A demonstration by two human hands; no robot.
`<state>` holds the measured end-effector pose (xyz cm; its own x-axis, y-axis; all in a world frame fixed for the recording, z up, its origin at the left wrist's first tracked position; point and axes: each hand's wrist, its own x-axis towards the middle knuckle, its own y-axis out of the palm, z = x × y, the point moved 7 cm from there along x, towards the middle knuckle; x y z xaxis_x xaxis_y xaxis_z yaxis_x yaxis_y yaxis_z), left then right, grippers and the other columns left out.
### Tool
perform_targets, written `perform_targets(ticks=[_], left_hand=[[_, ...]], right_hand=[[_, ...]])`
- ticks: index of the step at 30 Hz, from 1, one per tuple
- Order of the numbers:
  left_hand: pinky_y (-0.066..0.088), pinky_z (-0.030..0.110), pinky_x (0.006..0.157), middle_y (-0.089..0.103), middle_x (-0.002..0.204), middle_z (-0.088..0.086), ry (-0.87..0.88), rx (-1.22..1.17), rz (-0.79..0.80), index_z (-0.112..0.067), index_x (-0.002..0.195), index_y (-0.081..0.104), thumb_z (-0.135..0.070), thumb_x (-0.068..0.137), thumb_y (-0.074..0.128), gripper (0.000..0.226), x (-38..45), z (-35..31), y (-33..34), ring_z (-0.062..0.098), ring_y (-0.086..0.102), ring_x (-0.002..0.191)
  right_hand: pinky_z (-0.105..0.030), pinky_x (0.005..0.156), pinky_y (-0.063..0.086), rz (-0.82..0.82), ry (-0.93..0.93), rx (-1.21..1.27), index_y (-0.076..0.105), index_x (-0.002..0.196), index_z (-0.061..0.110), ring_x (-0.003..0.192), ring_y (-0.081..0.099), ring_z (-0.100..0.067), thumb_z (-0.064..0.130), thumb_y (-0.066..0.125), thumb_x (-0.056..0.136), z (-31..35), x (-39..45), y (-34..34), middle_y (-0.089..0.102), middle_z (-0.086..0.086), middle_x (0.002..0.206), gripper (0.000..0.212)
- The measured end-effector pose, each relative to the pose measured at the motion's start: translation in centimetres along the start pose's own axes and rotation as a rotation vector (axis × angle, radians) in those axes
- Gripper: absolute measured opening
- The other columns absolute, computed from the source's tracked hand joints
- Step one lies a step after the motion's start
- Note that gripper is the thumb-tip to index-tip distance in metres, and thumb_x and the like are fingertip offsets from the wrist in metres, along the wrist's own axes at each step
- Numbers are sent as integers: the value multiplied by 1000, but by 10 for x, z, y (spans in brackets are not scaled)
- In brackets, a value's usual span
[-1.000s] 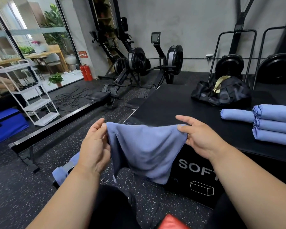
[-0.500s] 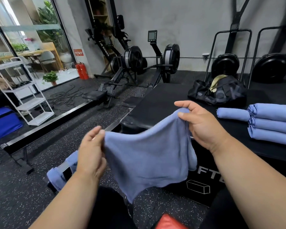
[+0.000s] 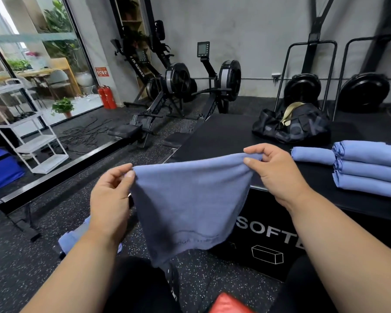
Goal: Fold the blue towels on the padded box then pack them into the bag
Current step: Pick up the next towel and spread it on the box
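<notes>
Towel stretched in the air, short of the box

Left hand (image 3: 110, 197) and right hand (image 3: 274, 170) each pinch a top corner of the blue towel (image 3: 190, 204), hanging before the padded box (image 3: 224, 136); a loose pinch could drop it onto the floor.

You see a plain blue towel (image 3: 190, 199); folded towels (image 3: 368, 170) the same blue; black padded box (image 3: 269, 233) with white lettering; black bag (image 3: 291, 127), tan strap (image 3: 290, 110); speckled black floor (image 3: 20, 256).
</notes>
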<state>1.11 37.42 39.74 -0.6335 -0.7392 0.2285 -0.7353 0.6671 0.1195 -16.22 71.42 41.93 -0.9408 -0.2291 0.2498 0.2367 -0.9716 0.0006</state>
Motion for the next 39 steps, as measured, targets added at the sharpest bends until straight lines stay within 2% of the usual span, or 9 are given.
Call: perform_targets(ticks=[4, 7, 9, 16, 21, 24, 29, 34, 39], left_hand=[[52, 28, 87, 79, 99, -9, 89, 39, 41, -27, 98, 77, -13, 99, 72, 14, -1, -18, 5, 2, 68, 92], [52, 31, 97, 80, 102, -7, 148, 14, 54, -26, 98, 77, -7, 99, 70, 20, -1, -30, 10, 6, 70, 100], [52, 26, 96, 79, 99, -9, 179, 3, 43, -25, 97, 77, -4, 98, 70, 23, 2, -37, 10, 6, 70, 99], [53, 14, 82, 75, 90, -11, 160, -70, 34, -25, 97, 73, 2, 96, 71, 26, 9, -39, 13, 3, 67, 88], [54, 20, 87, 76, 95, -8, 154, -39, 51, -24, 97, 75, 2, 95, 72, 26, 9, -30, 18, 7, 68, 92], [53, 23, 91, 76, 94, -8, 181, -9, 38, -22, 93, 75, 3, 95, 71, 25, 4, -28, 25, 7, 68, 92], [51, 22, 87, 74, 91, -10, 202, 42, 27, -24, 91, 75, 3, 95, 71, 28, 4, -18, 34, 2, 65, 84], [50, 29, 87, 73, 93, -8, 232, 104, 31, -32, 87, 77, 1, 94, 72, 34, 10, -1, 43, 7, 63, 84], [49, 27, 89, 71, 105, -5, 358, 236, 91, -36, 88, 72, 4, 93, 70, 40, 24, 0, 68, 9, 64, 90]], right_hand=[[-10, 60, 50, 3, -35, 54, 75, 102, 21, 71, 66, 1, -2, 71, 94, 6, -2, 1, 76, 7, 79, 24], [-12, 71, 53, -16, -72, 29, 76, 100, 25, 81, 67, -3, -2, 73, 92, 10, 0, 0, 77, 7, 88, 28], [-14, 80, 53, -27, -94, 10, 76, 102, 25, 87, 67, -3, -1, 75, 91, 12, 3, -4, 78, 10, 91, 28], [-17, 80, 52, -99, -138, -42, 79, 95, 28, 84, 67, -4, 7, 81, 89, 14, 3, -12, 76, 10, 88, 22], [-29, 88, 55, -134, -85, 80, 77, 100, 22, 90, 71, -12, 4, 77, 92, 5, 6, -20, 79, -1, 95, 20], [-27, 86, 56, -134, -59, 125, 75, 102, 22, 89, 70, -12, 2, 74, 94, -2, 7, -22, 78, -1, 94, 22], [-18, 69, 51, -149, -42, 143, 73, 102, 22, 77, 66, -7, 0, 73, 94, -7, 10, -28, 76, 4, 84, 23], [-26, 74, 52, -176, -40, 183, 72, 100, 23, 78, 64, -13, -1, 75, 92, -14, 17, -36, 72, 5, 78, 26], [-19, 67, 52, -203, -66, 178, 72, 100, 23, 73, 65, -8, 0, 76, 91, -16, 36, -50, 71, 6, 77, 25]])
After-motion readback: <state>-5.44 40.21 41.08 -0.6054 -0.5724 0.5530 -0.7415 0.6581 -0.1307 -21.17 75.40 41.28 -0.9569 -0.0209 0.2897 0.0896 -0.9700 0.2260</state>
